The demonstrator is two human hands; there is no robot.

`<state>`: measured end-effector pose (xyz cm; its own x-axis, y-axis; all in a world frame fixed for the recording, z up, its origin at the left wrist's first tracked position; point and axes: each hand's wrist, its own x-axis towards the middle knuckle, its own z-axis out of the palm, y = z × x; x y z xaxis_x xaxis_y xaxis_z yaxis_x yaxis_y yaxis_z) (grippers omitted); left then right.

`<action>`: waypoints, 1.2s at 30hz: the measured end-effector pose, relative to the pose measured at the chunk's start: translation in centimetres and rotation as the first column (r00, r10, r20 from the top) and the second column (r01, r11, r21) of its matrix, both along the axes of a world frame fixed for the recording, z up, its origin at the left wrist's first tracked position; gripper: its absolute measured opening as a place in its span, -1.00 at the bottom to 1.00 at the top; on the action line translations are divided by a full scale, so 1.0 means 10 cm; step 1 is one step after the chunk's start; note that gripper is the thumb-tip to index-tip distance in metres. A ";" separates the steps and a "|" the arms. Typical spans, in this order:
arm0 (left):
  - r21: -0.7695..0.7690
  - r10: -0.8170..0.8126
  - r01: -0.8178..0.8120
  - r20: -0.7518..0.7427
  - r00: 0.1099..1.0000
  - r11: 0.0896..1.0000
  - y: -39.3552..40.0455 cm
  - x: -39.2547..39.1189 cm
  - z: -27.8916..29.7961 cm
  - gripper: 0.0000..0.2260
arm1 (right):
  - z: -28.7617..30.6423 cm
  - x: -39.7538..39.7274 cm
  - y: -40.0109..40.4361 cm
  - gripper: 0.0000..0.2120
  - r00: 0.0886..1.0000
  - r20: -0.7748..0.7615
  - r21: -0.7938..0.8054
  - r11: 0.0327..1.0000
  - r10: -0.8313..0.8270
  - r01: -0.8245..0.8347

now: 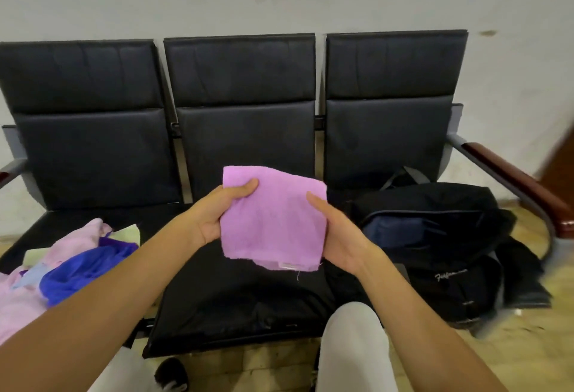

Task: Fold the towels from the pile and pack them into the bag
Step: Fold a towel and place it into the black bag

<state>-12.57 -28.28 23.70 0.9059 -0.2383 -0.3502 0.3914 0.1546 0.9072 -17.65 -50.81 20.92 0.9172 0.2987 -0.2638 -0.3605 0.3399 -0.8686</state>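
A folded purple towel (271,221) is held in the air above the middle seat. My left hand (214,214) grips its left edge, thumb across the front near the top corner. My right hand (337,233) holds the right edge, thumb on the front and fingers behind. A pile of towels (62,264) in pink, blue and pale yellow lies on the left seat. The black bag (435,236) sits on the right seat, its top open and a dark blue lining showing.
A black three-seat bench (242,131) stands against a pale wall. Its right armrest (515,180) is brown wood. My knees in light trousers (354,348) are at the seat's front edge, with a dark shoe (170,373) on the floor.
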 end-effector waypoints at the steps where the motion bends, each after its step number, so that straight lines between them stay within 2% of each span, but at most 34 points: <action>1: 0.001 -0.006 0.006 -0.044 0.999 1.000 -0.10 0.06 -0.05 -0.52 | -0.08 -0.01 -0.07 -0.55 0.999 0.032 -0.070 0.997 -0.022 0.025; 4: 0.009 -0.009 0.011 -0.138 0.990 1.000 -0.38 0.17 -0.15 -0.51 | -0.20 0.01 -0.31 -0.61 0.987 0.112 -0.239 0.961 -0.117 0.141; 7: -0.001 -0.017 0.017 -0.166 0.986 1.000 -0.70 0.26 -0.27 -0.59 | -0.27 0.08 -0.65 -0.68 0.968 0.124 -0.325 0.913 -0.217 0.246; 11: -0.091 -0.065 0.046 -0.220 0.973 0.995 -1.12 0.35 -0.50 -0.68 | -0.41 0.22 -1.08 -0.71 0.960 0.138 -0.409 0.869 -0.243 0.279; 15: -0.153 -0.353 0.325 -0.216 0.910 0.933 -1.61 0.44 -0.85 -0.65 | -0.58 0.40 -1.58 -0.73 0.932 0.099 -0.401 0.843 -0.349 0.358; 18: -0.149 -0.457 0.435 -0.168 0.874 0.888 -1.95 0.63 -1.09 -0.48 | -0.65 0.57 -1.95 -0.73 0.930 0.104 -0.489 0.796 -0.353 0.357; 22: -0.132 -0.395 0.378 -0.141 0.908 0.916 -2.46 0.99 -1.36 -0.35 | -0.71 0.87 -2.41 -0.84 0.943 0.117 -0.669 0.678 -0.311 0.306; 25: -0.117 -0.276 0.267 -0.073 0.958 0.957 -2.84 1.17 -1.50 -0.36 | -0.81 1.11 -2.67 -0.84 0.910 0.182 -0.711 0.589 -0.372 0.383; 27: -0.105 -0.261 0.253 -0.072 0.963 0.962 -3.03 1.24 -1.67 -0.38 | -0.98 1.20 -2.82 -0.80 0.900 0.211 -0.714 0.569 -0.381 0.408; 30: 0.045 -0.350 0.368 -0.227 0.909 0.929 -3.18 1.23 -2.02 -0.50 | -1.51 1.21 -3.00 -0.73 0.954 0.072 -0.775 0.585 -0.292 0.238; 32: 0.187 -0.372 0.430 -0.281 0.885 0.883 -3.26 1.20 -2.25 -0.55 | -1.89 1.18 -3.09 -0.82 0.969 -0.017 -0.847 0.518 -0.246 0.117; 34: 0.285 -0.378 0.437 -0.239 0.894 0.853 -3.34 1.22 -2.42 -0.57 | -2.17 1.17 -3.15 -0.92 0.965 -0.016 -0.905 0.414 -0.262 0.097; 36: 0.382 -0.391 0.417 -0.148 0.908 0.825 -3.43 1.26 -2.51 -0.53 | -2.29 1.18 -3.20 -0.93 0.958 0.029 -0.932 0.338 -0.287 0.129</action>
<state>-0.01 -62.61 -1.36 0.7330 -0.4074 -0.5448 0.3956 -0.3962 0.8286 -5.84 -82.84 -1.99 0.8488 -0.3986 -0.3474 -0.5252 -0.5601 -0.6406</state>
